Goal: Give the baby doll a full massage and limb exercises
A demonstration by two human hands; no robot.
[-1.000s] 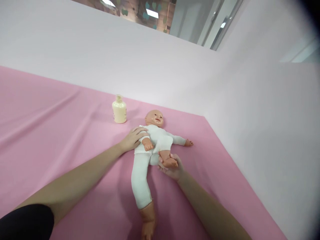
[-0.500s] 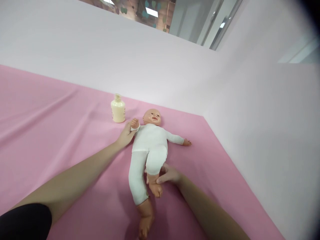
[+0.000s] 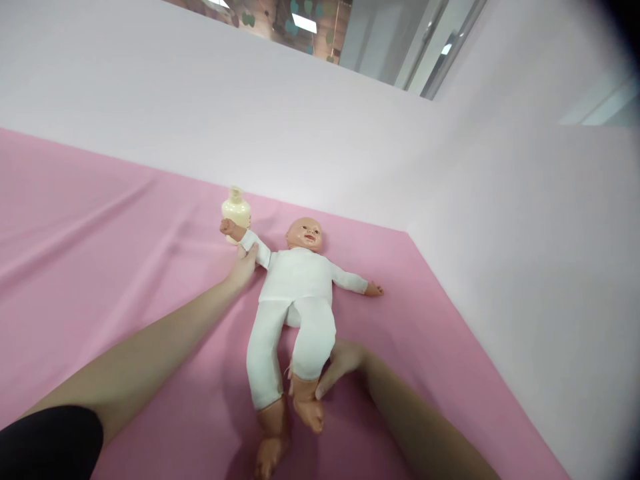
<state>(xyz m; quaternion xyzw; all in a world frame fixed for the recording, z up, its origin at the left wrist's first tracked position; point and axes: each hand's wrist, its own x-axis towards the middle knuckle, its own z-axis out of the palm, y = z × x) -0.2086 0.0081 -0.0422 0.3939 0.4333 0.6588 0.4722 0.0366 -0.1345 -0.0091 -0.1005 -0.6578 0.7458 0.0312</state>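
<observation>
A baby doll (image 3: 297, 277) in a white long-sleeved top and white trousers lies on its back, its head toward the wall. My left hand (image 3: 244, 267) is closed around the doll's sleeved arm on the left, holding it out to the side. Lower down, my right hand (image 3: 336, 370) grips the doll's bent leg on the right just above the foot; some fingers are hidden behind that leg. The doll's other arm and other leg lie stretched out, touched by neither hand. Behind the raised doll hand stands a cream bottle (image 3: 237, 208), partly covered by it.
Pink cloth (image 3: 125, 253) with a few creases covers the surface under the doll. A white wall (image 3: 225, 120) rises along the back, and another white wall (image 3: 525, 233) runs down the right side.
The doll's arm in my left hand has swung outward to the left, now overlapping the bottle. The leg in my right hand has come down toward me and straightened somewhat; the other leg shifted left.
</observation>
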